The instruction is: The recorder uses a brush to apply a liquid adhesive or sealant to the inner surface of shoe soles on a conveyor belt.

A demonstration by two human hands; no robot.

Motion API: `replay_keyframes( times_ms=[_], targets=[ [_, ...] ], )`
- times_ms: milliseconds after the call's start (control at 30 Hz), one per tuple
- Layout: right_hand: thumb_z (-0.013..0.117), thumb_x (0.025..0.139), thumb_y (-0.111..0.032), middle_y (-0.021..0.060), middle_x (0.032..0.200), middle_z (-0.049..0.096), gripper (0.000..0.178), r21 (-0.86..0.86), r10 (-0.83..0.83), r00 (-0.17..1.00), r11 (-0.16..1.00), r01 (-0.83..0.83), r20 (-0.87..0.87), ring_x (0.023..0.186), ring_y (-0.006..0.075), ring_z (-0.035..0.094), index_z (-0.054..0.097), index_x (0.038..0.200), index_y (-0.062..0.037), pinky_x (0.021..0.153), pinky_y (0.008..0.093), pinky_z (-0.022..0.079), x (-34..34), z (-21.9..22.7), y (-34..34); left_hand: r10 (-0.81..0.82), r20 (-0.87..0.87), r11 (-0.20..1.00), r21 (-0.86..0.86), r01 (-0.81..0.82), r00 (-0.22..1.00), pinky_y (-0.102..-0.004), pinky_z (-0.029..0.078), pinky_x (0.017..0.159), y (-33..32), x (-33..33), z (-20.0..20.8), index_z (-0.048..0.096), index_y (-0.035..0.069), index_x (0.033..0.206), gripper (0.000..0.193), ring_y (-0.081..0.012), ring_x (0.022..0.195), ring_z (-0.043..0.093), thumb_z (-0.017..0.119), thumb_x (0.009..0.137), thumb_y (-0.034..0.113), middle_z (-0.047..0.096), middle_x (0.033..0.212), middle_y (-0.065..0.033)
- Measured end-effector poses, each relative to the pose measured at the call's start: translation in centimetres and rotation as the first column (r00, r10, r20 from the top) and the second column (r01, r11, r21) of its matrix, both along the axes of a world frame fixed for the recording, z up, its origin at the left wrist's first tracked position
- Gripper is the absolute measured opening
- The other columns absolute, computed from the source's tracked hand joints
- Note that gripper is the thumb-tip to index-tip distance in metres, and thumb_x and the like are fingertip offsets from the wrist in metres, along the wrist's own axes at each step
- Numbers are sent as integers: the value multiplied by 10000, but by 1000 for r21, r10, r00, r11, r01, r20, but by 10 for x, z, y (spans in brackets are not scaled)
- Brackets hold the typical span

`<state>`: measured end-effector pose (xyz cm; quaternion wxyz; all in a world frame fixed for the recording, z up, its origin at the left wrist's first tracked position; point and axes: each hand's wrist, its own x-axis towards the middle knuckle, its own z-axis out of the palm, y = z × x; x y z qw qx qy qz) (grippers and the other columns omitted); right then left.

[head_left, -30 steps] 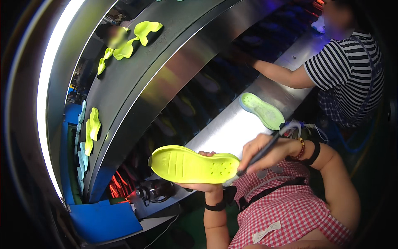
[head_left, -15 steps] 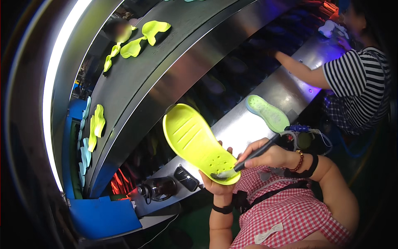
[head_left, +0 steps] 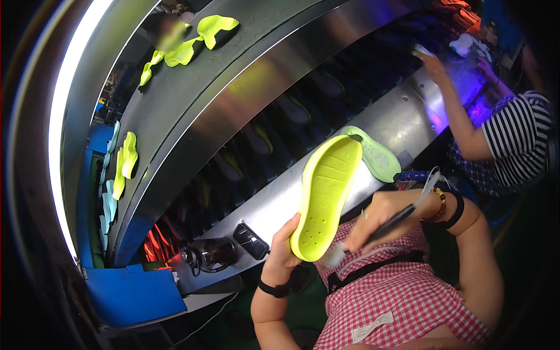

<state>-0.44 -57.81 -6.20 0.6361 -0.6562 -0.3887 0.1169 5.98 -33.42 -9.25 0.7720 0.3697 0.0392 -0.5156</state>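
My left hand [head_left: 283,244] is closed on the lower edge of a yellow-green shoe sole [head_left: 326,201]. The sole has a raised rim, small holes near the lower end and grooves near the upper end, and stands tilted with its inner face showing. In my right hand [head_left: 379,214] is a brush [head_left: 394,225] with a dark handle. Its pale bristles are beside the sole's lower right edge, apart from it; the hand is slightly blurred. Behind the sole's upper end, a light green sole-shaped piece [head_left: 384,160] lies on the metal ledge, partly hidden.
A dark conveyor belt [head_left: 175,99] carries yellow-green soles [head_left: 216,30] and pale blue ones. On the metal ledge [head_left: 219,274] stand a dark jug [head_left: 216,254] and a phone-like black object [head_left: 251,240]. A co-worker in a striped shirt [head_left: 513,131] reaches over the ledge at right.
The sole has turned more upright and shifted right. The brush has come off its inner face and moved down beside it. The co-worker's arm has reached farther up the ledge.
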Motion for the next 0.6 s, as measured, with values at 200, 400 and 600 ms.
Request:
replay_keyframes(
  times_ms=[200,400,600],
  targets=[
    [622,758,-35,146,995,623,213,-168,131,991,977,-130,-5,923,244,612,613,969,-9,790,304,489,13,5,-11,-137,115,977,178,115,984,-350,426,893,-5,2,10,343,-29,1274,540,-261,1041,532,410,886,341,495,1183,-177],
    [589,780,-42,133,1026,615,219,-41,-28,997,999,31,75,948,249,602,612,998,-32,806,297,487,9,-13,-20,-167,113,951,282,129,980,-383,491,788,10,1,15,400,-37,1230,542,-290,950,578,418,857,355,537,1117,-194],
    [586,791,-51,147,1032,610,209,-44,-161,987,986,162,22,951,252,601,608,997,-23,830,318,475,4,-8,-26,-86,17,990,114,84,996,-321,455,832,37,-4,4,394,-87,1214,555,-242,946,577,449,852,331,529,1123,-201]
  ],
)
